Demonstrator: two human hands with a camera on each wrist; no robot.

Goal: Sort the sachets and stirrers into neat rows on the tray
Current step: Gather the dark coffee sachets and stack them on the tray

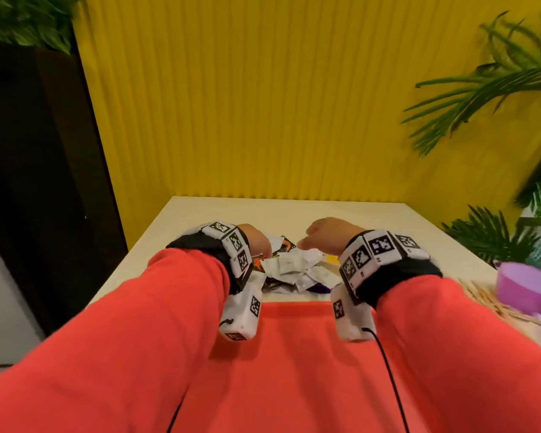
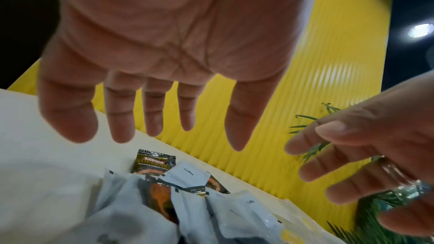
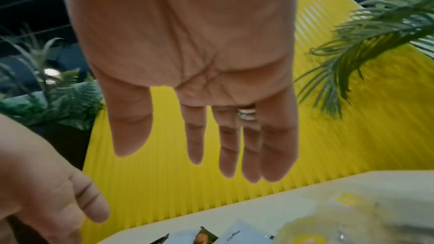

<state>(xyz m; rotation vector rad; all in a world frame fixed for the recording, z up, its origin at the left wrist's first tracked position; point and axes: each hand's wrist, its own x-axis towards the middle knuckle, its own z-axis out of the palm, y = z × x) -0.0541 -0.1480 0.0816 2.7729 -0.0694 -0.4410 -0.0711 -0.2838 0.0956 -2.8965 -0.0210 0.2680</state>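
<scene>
A loose pile of sachets [image 1: 297, 270], white, black-and-orange and yellow ones, lies on the cream table just beyond the red tray [image 1: 297, 354]. My left hand [image 1: 256, 242] hovers over the pile's left side with fingers straight and spread [image 2: 150, 110], holding nothing. My right hand [image 1: 322, 234] hangs above the pile's right side, fingers straight [image 3: 230, 146], a ring on one, also empty. A black Kopiko sachet [image 2: 153, 163] and a white coffee sachet [image 2: 187, 173] lie at the pile's far edge. Wooden stirrers [image 1: 487, 300] lie at the right under a cup.
A purple plastic cup [image 1: 527, 287] rests on the stirrers at the table's right edge. A yellow ribbed wall [image 1: 263, 104] stands behind the table. Green plants [image 1: 506, 89] reach in at the right; a dark cabinet [image 1: 38, 182] stands at the left.
</scene>
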